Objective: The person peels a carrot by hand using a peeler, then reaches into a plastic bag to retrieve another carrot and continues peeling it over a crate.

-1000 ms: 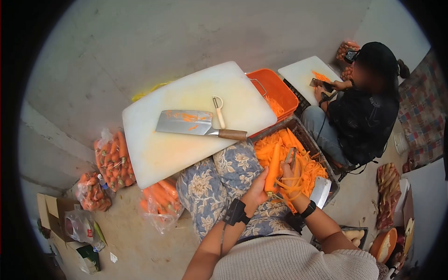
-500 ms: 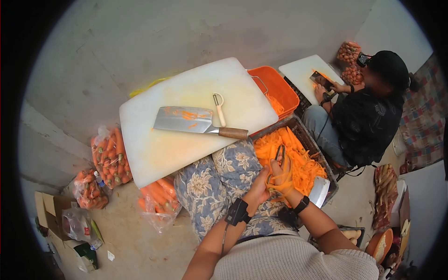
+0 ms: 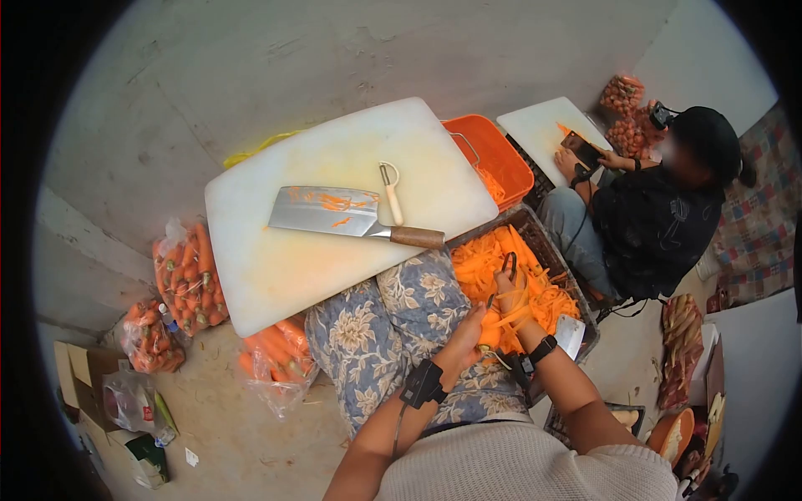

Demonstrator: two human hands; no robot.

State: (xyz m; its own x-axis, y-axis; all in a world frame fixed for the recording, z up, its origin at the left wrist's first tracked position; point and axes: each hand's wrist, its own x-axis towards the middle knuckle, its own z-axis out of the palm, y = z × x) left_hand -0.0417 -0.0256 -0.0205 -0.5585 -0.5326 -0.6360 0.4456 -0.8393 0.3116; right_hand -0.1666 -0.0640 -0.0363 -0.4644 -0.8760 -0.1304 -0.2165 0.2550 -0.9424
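Observation:
My left hand [image 3: 464, 336] is closed around a carrot [image 3: 489, 336] above my lap. Close beside it, my right hand [image 3: 511, 302] grips a peeler [image 3: 510, 264], its dark looped end showing past the fingers. Thin orange peels hang over the right hand. Both hands are at the near edge of a dark crate [image 3: 591, 319] filled with carrots and peel strips [image 3: 547, 305]. On the white cutting board [image 3: 317, 159] lie a cleaver [image 3: 326, 212] with carrot scraps on its blade and a second peeler [image 3: 392, 197] with a pale handle.
A broad blade [image 3: 570, 336] rests at the crate's near corner. An orange bucket [image 3: 510, 159] stands behind the crate. Bags of carrots [image 3: 188, 280] sit at left, another bag [image 3: 280, 359] below the board. At right, a co-worker [image 3: 660, 225] holds a cleaver over another board [image 3: 543, 121].
My right hand has shifted slightly up and away from the left, and more of the carrot shows between them. The co-worker's head and cleaver have moved a little.

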